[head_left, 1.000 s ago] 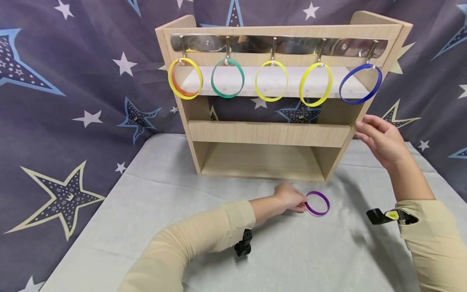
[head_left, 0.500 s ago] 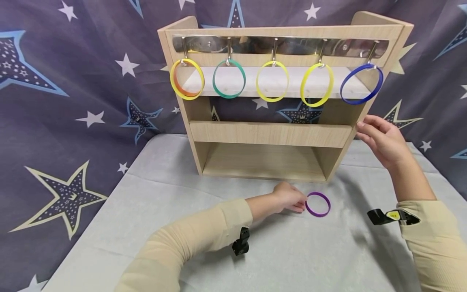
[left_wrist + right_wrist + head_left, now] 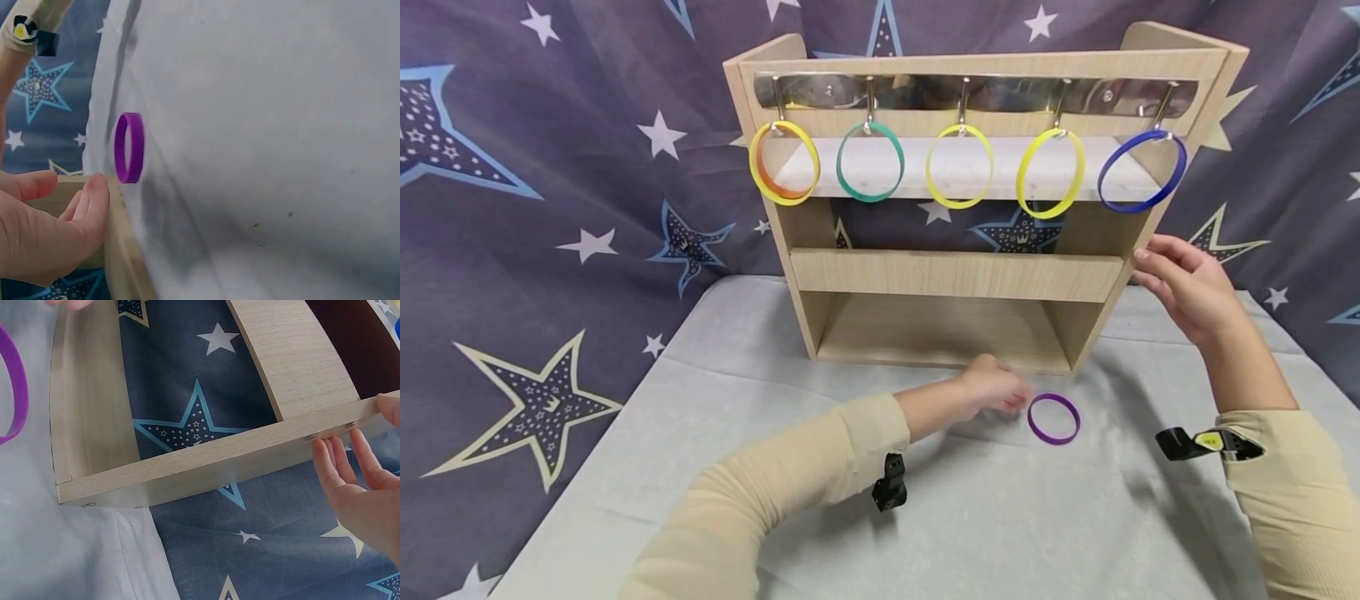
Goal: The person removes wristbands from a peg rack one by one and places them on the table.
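Backdrop (image 3: 505,250): dark cloth, white stars plus larger outlined ones, behind the bench (image 3: 1000,533), which has a creased pale grey cover.
Left sleeve (image 3: 752,492): beige, in from bottom edge, reaching forward and right over the bench.
Left wrist camera (image 3: 891,483): black, at the cuff.
Shelf unit (image 3: 955,275): light wood, upright on the bench; metal rail (image 3: 917,92) with five hooks across the upper front.
Hook 1: yellow-orange ring (image 3: 757,171), yellow outside, orange on the inner face.
Hook 2: green ring (image 3: 871,198), hanging.
Hook 3: middle yellow ring (image 3: 959,205), hanging.
Left grip (image 3: 996,389): bare hand, low, in front of the shelf unit. Fingertips blurred in head view; left wrist view shows thumb and fingers apart, a gap between them.
Hook 4: right yellow ring (image 3: 1022,183), turned a little.
Purple ring (image 3: 1055,441): on the bench, in front of the shelf unit near its right front corner. Just right of the left fingertips, apart from them.
Hook 5: blue ring (image 3: 1138,207), hanging askew, lower left to upper right.
Right grip (image 3: 1187,287): at the right side panel, about mid-height. Fingers fairly straight, tips touching the outer face; thumb at the front edge.
Right wrist camera (image 3: 1176,444): black, strapped at the cuff.
Right sleeve (image 3: 1292,500): beige, in from lower right.
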`<state>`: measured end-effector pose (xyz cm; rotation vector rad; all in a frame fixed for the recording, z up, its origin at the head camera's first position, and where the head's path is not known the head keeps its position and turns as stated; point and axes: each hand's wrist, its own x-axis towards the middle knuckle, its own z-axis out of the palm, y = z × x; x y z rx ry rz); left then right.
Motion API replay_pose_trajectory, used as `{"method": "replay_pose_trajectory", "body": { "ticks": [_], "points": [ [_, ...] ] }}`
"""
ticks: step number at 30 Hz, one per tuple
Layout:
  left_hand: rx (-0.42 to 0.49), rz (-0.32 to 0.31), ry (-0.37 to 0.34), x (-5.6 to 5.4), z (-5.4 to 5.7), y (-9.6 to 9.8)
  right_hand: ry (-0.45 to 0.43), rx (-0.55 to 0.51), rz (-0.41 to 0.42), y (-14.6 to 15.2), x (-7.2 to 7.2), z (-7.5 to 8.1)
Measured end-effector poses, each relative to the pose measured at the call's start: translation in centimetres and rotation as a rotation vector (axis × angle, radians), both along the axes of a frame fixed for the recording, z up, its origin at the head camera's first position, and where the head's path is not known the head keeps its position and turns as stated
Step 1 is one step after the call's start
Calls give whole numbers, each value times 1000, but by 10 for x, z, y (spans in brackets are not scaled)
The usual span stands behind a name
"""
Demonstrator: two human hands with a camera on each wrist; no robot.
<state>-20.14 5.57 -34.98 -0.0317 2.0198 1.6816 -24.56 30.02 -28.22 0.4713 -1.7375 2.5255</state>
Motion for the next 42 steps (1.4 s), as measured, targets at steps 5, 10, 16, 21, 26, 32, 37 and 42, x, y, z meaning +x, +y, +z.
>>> {"method": "replay_pose_trajectory", "body": {
  "ticks": [5, 10, 16, 21, 26, 32, 37, 42],
  "points": [
    [4, -42, 25, -3, 14, -6, -8, 2, -1, -1, 0, 1],
    [-11, -74, 80, -7, 30, -11, 4, -18, 8, -2, -1, 2],
    [-49, -118, 185, -10, 51, -13, -7, -20, 5, -2, -1, 2],
    [-73, -141, 271, -8, 67, -11, -1, -28, 5, -1, 0, 1],
    [-43, -126, 310, -9, 83, -8, 12, -10, 3, -1, 0, 1],
    [52, -116, 335, -13, 100, -4, 14, -3, 2, -1, -1, 1],
    [122, -104, 363, -14, 112, -1, 18, 1, 4, -1, -1, 1],
    [161, -78, 398, -15, 121, 3, 6, 16, -1, -1, 0, 1]
  ]
}}
